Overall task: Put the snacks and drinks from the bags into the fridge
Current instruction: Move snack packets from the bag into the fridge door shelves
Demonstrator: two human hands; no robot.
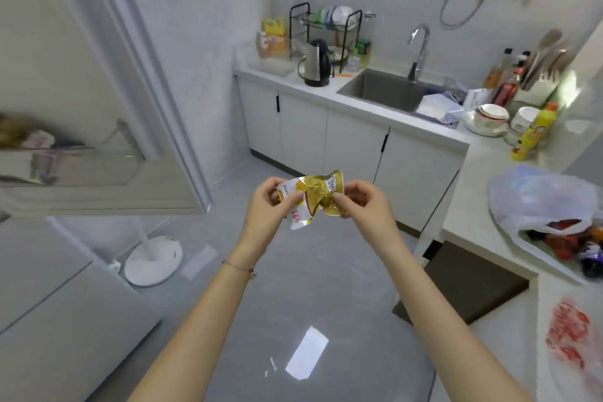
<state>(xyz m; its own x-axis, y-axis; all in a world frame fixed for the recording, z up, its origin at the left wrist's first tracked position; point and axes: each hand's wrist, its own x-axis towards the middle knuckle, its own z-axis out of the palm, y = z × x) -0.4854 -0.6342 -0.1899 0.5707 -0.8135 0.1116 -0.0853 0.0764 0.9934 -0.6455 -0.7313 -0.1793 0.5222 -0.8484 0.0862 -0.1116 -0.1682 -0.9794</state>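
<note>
My left hand (270,202) and right hand (359,201) pinch a crumpled gold snack packet (315,197) between them; fridge door (98,91) open to their left.

Sink (388,90) set in counter (483,153), taken as landmark. Faucet (419,49) behind sink. Kettle (315,64) left of sink, dish rack (326,26) behind kettle. Stacked bowls (491,116) and bottles (509,78) right of sink. Plastic bag (541,199) on counter, right of and nearer than sink; snacks (571,238) in its mouth. Snack packet (311,197) between left hand (266,206) and right hand (362,202), in front of sink, above floor. Open fridge door (98,91) far left of sink; door shelf (71,157) on it. Fan base (153,259) on floor below door.
</note>
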